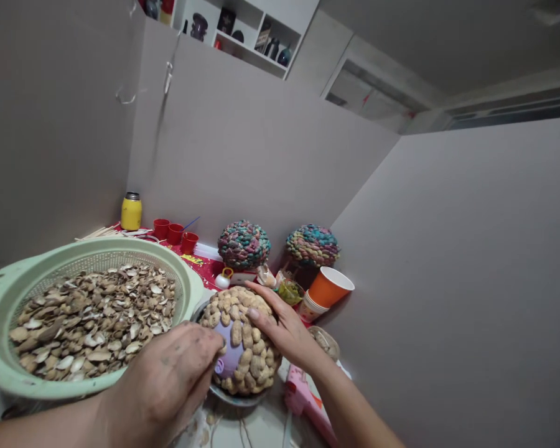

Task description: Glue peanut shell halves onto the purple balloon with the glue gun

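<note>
A purple ball [231, 358] mostly covered with glued-on peanut shells [249, 348] rests in a dark bowl [236, 396] in front of me. My left hand [168, 379] is curled against the ball's bare purple side, fingers bent, with whatever is under them hidden. My right hand [280, 323] lies over the ball's top right, fingers stretched flat on the peanuts.
A pale green colander [193, 283] full of peanut shell halves sits at left. A pink glue gun [303, 395] lies right of the bowl. Behind stand stacked orange paper cups [329, 289], two yarn-wrapped domes [243, 244], red cups [175, 233] and a yellow jar [131, 211]. Walls close in behind and right.
</note>
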Motion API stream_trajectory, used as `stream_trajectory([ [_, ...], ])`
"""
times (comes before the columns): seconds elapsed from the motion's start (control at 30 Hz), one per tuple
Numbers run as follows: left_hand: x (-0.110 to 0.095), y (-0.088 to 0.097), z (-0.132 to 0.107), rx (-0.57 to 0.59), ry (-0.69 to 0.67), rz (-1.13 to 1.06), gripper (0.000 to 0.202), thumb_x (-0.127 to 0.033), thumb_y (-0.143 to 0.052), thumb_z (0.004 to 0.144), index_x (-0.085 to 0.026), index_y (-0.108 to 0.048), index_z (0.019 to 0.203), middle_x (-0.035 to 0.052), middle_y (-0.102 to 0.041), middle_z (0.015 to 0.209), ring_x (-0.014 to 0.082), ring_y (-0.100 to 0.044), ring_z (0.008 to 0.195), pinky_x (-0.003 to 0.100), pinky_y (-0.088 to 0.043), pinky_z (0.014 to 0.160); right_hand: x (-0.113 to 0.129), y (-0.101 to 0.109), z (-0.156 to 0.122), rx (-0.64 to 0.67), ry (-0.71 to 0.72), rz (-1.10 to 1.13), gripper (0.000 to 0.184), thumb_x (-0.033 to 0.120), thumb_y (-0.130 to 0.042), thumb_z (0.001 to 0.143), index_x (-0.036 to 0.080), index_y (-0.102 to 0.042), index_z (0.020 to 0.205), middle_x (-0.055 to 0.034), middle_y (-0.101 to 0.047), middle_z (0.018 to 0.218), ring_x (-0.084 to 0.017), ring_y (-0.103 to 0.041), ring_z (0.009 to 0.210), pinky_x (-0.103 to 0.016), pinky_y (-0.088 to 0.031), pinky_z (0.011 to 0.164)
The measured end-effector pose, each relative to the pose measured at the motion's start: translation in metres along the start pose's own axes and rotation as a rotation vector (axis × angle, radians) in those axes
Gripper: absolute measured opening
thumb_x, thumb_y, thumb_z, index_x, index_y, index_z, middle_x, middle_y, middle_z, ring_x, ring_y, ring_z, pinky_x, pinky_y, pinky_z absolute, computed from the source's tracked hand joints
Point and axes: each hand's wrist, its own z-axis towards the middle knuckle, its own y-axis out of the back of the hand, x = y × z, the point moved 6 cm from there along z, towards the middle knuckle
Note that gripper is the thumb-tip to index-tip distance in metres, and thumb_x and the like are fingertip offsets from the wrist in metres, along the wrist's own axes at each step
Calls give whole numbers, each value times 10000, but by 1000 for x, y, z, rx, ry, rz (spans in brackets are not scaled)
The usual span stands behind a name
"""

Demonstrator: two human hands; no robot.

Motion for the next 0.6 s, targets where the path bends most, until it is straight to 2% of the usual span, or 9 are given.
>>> stream_trajectory([
  [0.1,-1,-9,0,48,-30,21,341,-26,-473,889,-82,-526,1221,137,-730,971,235,-692,881,368,-610,810,-2,5,-4,-42,-18,42,560,544,-568,880,236,-534,1346,-83,-550,1373,-311,-499,1256,-481,-364,1077],
  [0.27,-2,-20,3,67,-25,86,331,-38,-477,902,-81,-526,1226,132,-729,974,237,-683,890,376,-607,810,-7,6,-6,-53,7,142,625,536,-611,841,248,-488,1383,-77,-559,1373,-310,-513,1249,-466,-384,1059],
  [0.5,-2,-38,1,209,-45,96,317,-69,-446,929,-90,-528,1235,156,-735,1055,253,-697,964,418,-597,865,-6,8,-3,-44,26,191,560,508,-642,818,215,-582,1292,-83,-607,1300,-310,-556,1175,-447,-416,1023],
  [0.6,-4,-38,2,210,-93,144,319,-70,-422,933,-85,-539,1230,158,-744,1048,253,-705,966,411,-598,869,-4,9,-4,-52,29,206,554,503,-646,813,222,-584,1287,-78,-607,1299,-303,-559,1163,-447,-407,1030],
])
